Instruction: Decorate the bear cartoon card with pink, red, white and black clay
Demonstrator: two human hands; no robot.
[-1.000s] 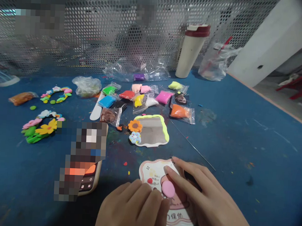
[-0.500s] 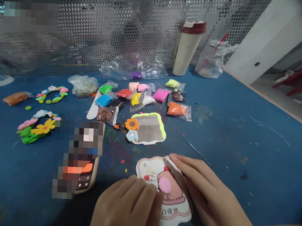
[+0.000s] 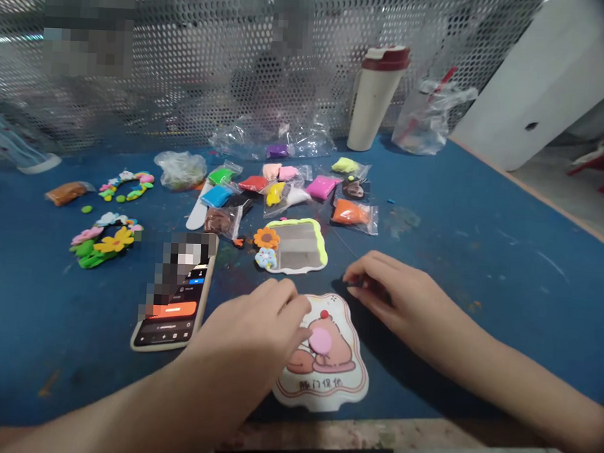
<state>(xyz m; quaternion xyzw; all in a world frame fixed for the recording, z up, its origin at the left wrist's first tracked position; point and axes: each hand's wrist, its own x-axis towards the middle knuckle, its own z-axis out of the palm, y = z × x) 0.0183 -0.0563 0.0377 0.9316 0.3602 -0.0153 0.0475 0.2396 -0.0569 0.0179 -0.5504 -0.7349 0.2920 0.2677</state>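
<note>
A white wavy-edged board [image 3: 319,395] printed with a brown cartoon animal lies flat near the table's front edge. On the print sit a pink clay disc [image 3: 320,341] and a small red clay ball [image 3: 324,314]. My left hand [image 3: 262,331] covers the board's left side, fingers curled together with the tips near the disc. What they pinch, if anything, is hidden. To the right of the board, my right hand [image 3: 394,287] is bent over the table, a gap between thumb and index finger. A thin metal rod [image 3: 345,243] runs partly beneath it.
Behind the board lies a decorated mirror [image 3: 301,245]. Several clay packets [image 3: 351,212] spread beyond it, with a white stick [image 3: 197,212]. A phone [image 3: 175,314] and two flowered rings [image 3: 101,244] are left. A tumbler [image 3: 375,99] and plastic bag [image 3: 427,118] stand at the back.
My right hand has left the board's edge and moved up to the rod. My left hand has shifted up the board, covering the second red ball. The view has shifted too.
</note>
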